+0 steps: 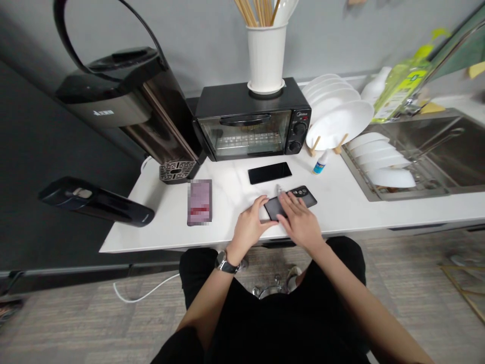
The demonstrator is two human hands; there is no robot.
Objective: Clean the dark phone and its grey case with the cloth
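A dark grey phone point(272, 208) lies back up near the counter's front edge, with round camera rings at its right end; I cannot tell whether it is in a case. My left hand point(249, 226), with a watch on its wrist, grips the left end between thumb and fingers. Across the middle of the phone lies my right hand point(301, 222), thumb at the near edge and fingers over the far edge. A small crumpled, whitish thing point(279, 189) shows at its fingertips. Just behind sits a black phone point(270, 173), screen up.
A pixelated pinkish item point(199, 202) lies to the left, before a drinks machine point(151, 108) and a dark bottle-shaped object point(98, 201). Behind are a toaster oven point(242, 101) and white cup point(266, 58). Rightward stand a small blue-labelled bottle point(319, 166), plates point(341, 119) and sink point(439, 187).
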